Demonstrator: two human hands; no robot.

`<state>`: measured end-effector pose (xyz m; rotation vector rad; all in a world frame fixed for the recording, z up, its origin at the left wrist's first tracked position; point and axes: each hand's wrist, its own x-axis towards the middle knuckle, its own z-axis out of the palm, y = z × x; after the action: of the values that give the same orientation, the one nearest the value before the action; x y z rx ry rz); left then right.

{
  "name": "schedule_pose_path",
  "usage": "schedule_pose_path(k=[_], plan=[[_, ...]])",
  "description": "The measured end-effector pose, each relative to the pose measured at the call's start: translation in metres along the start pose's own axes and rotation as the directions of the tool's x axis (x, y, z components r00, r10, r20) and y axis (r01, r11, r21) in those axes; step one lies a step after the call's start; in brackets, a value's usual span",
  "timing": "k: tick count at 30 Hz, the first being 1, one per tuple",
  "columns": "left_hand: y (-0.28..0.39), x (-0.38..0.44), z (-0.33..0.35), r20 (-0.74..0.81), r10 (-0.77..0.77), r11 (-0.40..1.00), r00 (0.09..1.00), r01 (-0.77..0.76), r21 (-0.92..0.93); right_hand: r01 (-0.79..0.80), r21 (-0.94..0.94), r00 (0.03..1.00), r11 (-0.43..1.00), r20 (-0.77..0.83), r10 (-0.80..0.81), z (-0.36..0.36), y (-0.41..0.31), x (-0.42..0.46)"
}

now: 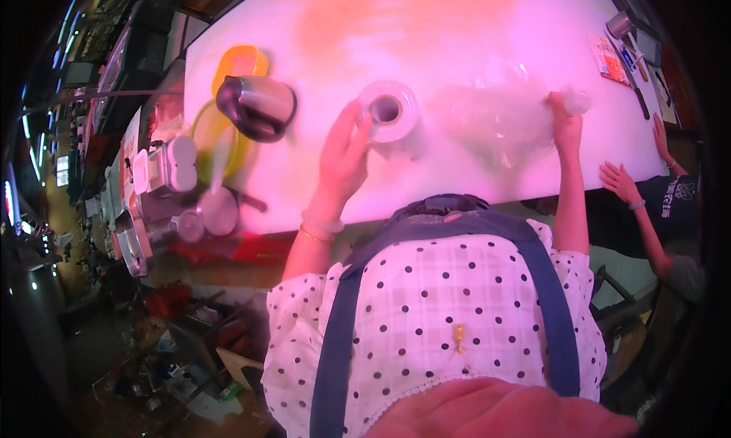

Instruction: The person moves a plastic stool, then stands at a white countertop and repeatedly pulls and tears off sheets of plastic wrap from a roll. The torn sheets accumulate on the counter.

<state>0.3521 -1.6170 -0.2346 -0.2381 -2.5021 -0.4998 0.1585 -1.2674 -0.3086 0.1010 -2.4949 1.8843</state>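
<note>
A roll of clear plastic (404, 98) stands on end on the white table (445, 33), its hollow core facing up. My left hand (344, 152) holds the left side of the roll, the thumb lying near the core. To the right, my right hand (565, 124) is closed around the gathered end of a clear plastic bag (491, 115). A bunched tip of the plastic sticks out beyond that fist. The bag's thin film spreads over the tabletop between my two hands, and its edges are hard to make out.
A steel kettle (265, 104), a yellow frame (240, 58) and a green strainer (203, 132) sit at the left. Beside them are a white scale-like device (181, 164) and a knife (253, 202). At the right lie a packet (611, 61), a dark-bladed knife (637, 98) and another person's hands (621, 182).
</note>
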Motion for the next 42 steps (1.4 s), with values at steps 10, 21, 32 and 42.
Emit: schedule_pose_path(k=[10, 21, 32, 42], plan=[[0.014, 0.100, -0.004, 0.117, -0.031, 0.978, 0.993, 0.054, -0.200, -0.042, 0.246, 0.693, 0.968, 0.705, -0.149, 0.111, -0.145, -0.047], [0.006, 0.057, -0.016, 0.213, 0.180, 0.983, 0.960, -0.171, -0.061, -0.200, 0.410, 0.960, 0.890, 0.264, 0.094, 0.019, -0.061, -0.042], [-0.025, 0.043, -0.013, 0.207, 0.053, 0.994, 0.977, -0.030, -0.109, -0.235, 0.682, 0.965, 0.692, 0.082, 0.247, -0.027, -0.051, 0.005], [0.003, 0.052, 0.010, -0.005, -0.004, 0.986, 1.000, 0.005, 0.167, -0.223, 0.680, 0.967, 0.699, 0.063, 0.248, -0.020, -0.046, 0.019]])
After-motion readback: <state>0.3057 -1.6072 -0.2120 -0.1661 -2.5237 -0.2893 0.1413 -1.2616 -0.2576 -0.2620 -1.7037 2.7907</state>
